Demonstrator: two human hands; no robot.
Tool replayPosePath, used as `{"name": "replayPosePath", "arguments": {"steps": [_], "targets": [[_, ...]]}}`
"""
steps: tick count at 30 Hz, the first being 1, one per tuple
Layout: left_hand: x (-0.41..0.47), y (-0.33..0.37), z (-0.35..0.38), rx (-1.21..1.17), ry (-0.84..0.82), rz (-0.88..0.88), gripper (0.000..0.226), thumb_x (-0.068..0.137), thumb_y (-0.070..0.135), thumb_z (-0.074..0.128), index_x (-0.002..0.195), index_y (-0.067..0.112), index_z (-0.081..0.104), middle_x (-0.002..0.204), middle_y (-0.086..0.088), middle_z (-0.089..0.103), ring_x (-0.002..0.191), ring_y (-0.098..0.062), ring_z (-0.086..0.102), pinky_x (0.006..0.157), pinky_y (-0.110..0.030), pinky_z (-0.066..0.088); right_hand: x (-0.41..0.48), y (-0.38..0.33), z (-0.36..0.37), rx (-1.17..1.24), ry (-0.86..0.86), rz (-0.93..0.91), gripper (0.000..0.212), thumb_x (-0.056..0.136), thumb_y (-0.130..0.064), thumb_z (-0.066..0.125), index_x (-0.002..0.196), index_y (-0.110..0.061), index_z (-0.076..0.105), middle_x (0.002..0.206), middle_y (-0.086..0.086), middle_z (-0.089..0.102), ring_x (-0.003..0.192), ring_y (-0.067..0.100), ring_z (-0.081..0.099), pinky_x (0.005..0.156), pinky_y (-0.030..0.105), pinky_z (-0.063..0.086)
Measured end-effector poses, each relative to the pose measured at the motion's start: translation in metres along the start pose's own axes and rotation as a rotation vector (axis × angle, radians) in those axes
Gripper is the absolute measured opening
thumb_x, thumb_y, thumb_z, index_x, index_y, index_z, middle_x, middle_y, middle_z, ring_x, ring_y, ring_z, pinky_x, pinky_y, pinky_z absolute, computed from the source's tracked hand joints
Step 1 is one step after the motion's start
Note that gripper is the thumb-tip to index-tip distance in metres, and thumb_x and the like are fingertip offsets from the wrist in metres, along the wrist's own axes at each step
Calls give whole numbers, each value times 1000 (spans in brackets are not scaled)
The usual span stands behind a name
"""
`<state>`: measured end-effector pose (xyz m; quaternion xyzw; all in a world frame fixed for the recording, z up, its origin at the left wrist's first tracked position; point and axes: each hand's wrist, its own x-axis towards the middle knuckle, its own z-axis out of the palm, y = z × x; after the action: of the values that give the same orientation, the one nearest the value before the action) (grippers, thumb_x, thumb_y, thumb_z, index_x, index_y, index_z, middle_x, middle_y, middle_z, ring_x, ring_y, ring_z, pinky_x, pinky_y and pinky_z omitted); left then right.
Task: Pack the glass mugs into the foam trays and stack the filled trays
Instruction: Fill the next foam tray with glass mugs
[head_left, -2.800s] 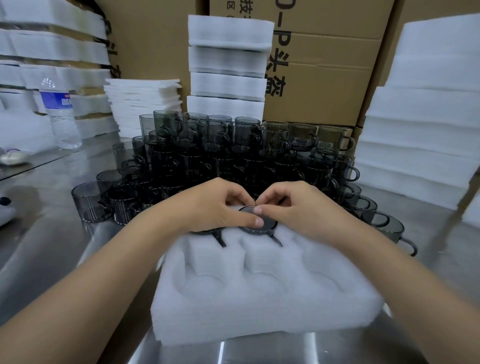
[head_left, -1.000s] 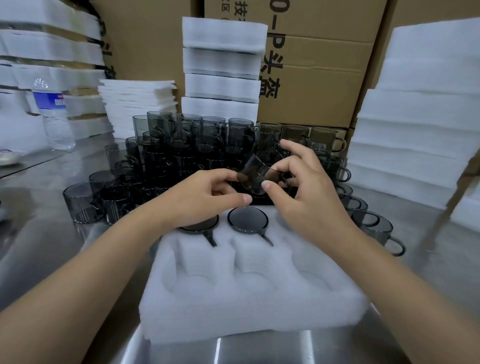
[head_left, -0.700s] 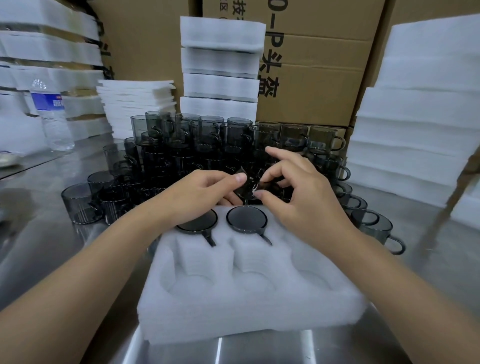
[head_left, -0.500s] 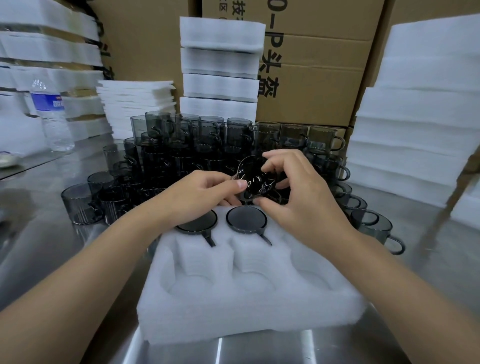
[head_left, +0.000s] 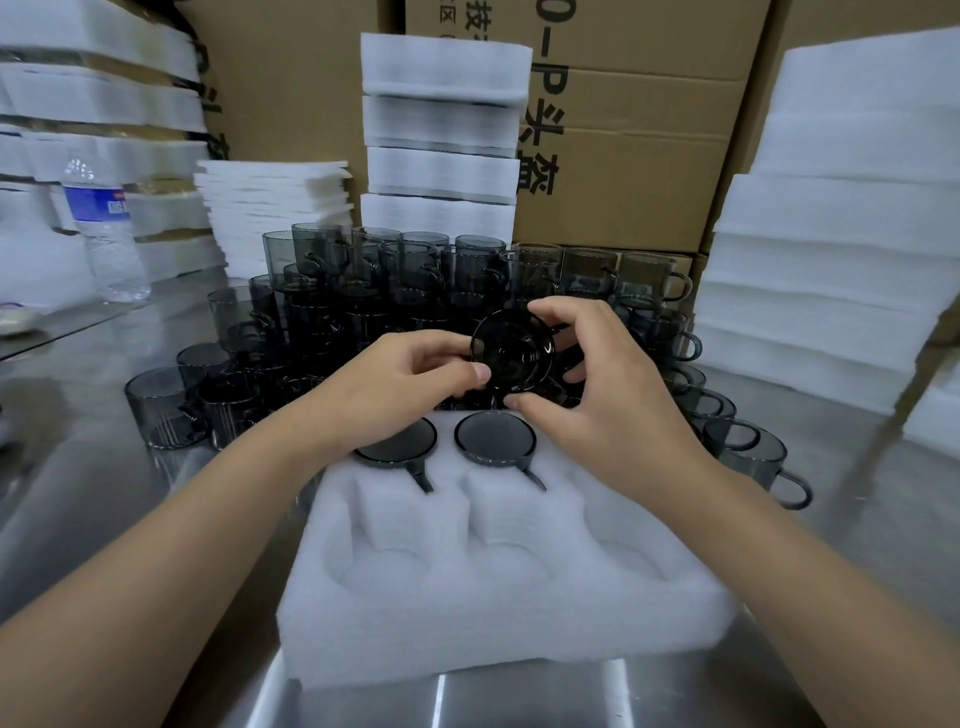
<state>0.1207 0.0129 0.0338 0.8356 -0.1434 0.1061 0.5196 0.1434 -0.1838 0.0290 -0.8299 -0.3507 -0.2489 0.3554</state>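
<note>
Over the far edge of the foam tray (head_left: 498, 613) the person held one smoky glass mug (head_left: 511, 351) in the air between both hands, tipped on its side so that a round end faced them. The left hand (head_left: 410, 384) pinched its nine o'clock edge between thumb and fingertips. The right hand (head_left: 597, 395) curled round the three o'clock side, with a finger over the top and the thumb beneath. Two packed mugs (head_left: 397, 441) sat sunk in the tray's back row, showing flat dark discs, each handle lying in a slot toward five o'clock. The three front pockets (head_left: 498, 566) were empty. The back pocket at two o'clock lay mostly under the right wrist, and I could not see into it. At twelve o'clock beyond the tray stood the crowded heap of loose mugs (head_left: 395, 291) on the steel table (head_left: 78, 467), with foam stacks (head_left: 831, 260) at two o'clock. To my eye the job in hand was seating this third mug. It would go best turned the same way up as its neighbours, with the handle swung to five o'clock over its slot before lowering. Both thumbs should then press evenly, since tilted glass would bind in foam or click against the mug beside it.
</note>
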Motion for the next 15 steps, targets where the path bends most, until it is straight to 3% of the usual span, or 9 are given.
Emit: {"name": "replayPosePath", "arguments": {"steps": [3, 5, 11, 15], "targets": [[0, 0, 0, -6, 35, 22, 17, 73, 41, 66, 87, 50, 69, 97, 19, 72, 88, 6, 64, 63, -5, 44, 0, 1, 0, 20, 3, 27, 60, 78, -25, 75, 128, -29, 44, 120, -16, 43, 101, -5, 45, 85, 18, 43], [1, -1, 1, -10, 53, 41, 19, 73, 39, 69, 90, 48, 69, 100, 15, 72, 88, 5, 63, 65, -7, 45, 0, 1, 1, 28, -3, 31, 59, 78, -26, 75, 128, -31, 44, 121, -17, 43, 104, -5, 46, 88, 23, 46], [1, -3, 1, -4, 69, 86, 41, 86, 21, 69, 124, 30, 57, 105, 5, 70, 83, 1, 60, 70, -11, 46, -1, 1, 0, 31, -3, 19, 62, 79, -27, 74, 132, -34, 42, 124, -19, 43, 105, -3, 50, 89, 24, 46], [-1, 0, 2, -20, 60, 118, 41, 89, 13, 64, 113, 45, 54, 103, 5, 71, 83, 2, 60, 67, -9, 45, -1, 2, 0, 23, -13, -7, 64, 82, -29, 71, 138, -34, 39, 126, -17, 42, 105, -4, 47, 88, 19, 42]]}}
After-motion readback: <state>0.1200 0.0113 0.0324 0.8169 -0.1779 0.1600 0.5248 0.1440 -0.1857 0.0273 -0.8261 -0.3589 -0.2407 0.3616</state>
